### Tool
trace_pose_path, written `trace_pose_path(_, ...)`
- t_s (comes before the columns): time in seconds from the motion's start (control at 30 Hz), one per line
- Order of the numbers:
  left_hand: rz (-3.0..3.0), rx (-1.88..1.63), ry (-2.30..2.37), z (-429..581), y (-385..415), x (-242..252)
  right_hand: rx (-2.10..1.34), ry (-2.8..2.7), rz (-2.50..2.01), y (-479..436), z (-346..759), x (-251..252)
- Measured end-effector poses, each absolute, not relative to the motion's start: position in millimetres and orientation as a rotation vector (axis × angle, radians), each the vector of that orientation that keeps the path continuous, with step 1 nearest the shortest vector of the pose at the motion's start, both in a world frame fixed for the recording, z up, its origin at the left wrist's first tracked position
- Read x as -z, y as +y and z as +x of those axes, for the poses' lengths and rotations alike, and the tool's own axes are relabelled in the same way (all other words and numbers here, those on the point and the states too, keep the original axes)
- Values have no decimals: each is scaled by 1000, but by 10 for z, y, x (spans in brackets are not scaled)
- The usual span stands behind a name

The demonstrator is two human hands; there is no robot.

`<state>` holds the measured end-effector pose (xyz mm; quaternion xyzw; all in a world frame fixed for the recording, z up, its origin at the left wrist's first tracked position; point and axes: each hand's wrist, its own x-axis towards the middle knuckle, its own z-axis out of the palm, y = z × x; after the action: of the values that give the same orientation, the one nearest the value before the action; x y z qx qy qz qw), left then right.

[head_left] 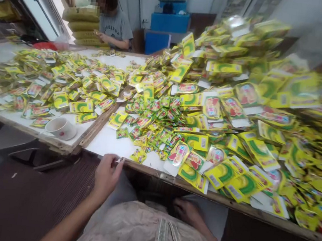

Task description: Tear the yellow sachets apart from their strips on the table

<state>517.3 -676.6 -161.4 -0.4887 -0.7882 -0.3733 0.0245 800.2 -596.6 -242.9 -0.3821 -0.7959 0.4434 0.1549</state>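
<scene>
My left hand [107,174] is at the table's front edge, its thumb and finger closed on a small white piece [119,160]. Below the edge, by my lap, is my right hand [186,210], with its fingers in shadow and partly hidden. On the white tabletop [99,141] beyond my left hand lies a heap of small green and yellow packets [161,114]. A large pile of yellow flat packs [222,173] with white card edges covers the table to the right.
A white cup [60,128] stands near the left table's front edge. Another heap of yellow packs [60,100] lies behind it. Across the table, a person [115,27] sits by stacked sacks [83,25] and blue boxes [169,22].
</scene>
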Motion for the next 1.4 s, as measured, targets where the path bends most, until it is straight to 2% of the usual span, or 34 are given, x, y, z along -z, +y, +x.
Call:
trace_pose_path(0.07, -1585, 1270, -2430, 5250, -6492, 1516, -1018, -2296, -1073, -5931, 8088, 2133)
trace_pose_path(0.23, -1986, 1326, -2256, 5514, -6138, 1632, 68, -2610, -988, -5484, 7891, 1306)
trace_pose_path(0.33, -2028, 1361, -2140, 5545, -6169, 1708, 234, -2910, -782, -5144, 7662, 1163)
trace_pose_path(0.43, -1888, 1469, -2155, 5435, -6312, 1702, 188, -2997, -706, -4918, 7516, 1186)
trace_pose_path(0.53, -1628, 1627, -2348, 5325, -6495, 1623, 194, -2813, -832, -4884, 7405, 1224)
trace_pose_path(0.67, -1521, 2021, -2611, 5345, -6560, 1512, 255, -2551, -1048, -5198, 7069, 1331)
trace_pose_path(0.73, -1550, 2192, -2650, 5373, -6474, 1518, 214, -2598, -963, -5431, 6833, 1420)
trace_pose_path(0.9, -1161, 2277, -2707, 5200, -6227, 1709, -151, -2683, -552, -5591, 6507, 1548)
trace_pose_path(0.97, -1074, 2424, -2619, 5054, -6207, 1773, -161, -2573, -707, -5407, 6502, 1520)
trace_pose_path(1.07, -960, 2666, -2494, 4875, -6238, 1786, -2, -2462, -1102, -5065, 6501, 1472)
trace_pose_path(1.17, -858, 2816, -2476, 4793, -6278, 1725, -14, -2550, -1055, -4888, 6479, 1488)
trace_pose_path(1.27, -946, 2805, -2567, 4787, -6323, 1652, -233, -2471, -954, -4893, 6492, 1533)
trace_pose_path(1.4, -1274, 2650, -2772, 4830, -6386, 1579, -879, -2109, -1053, -4976, 6529, 1503)
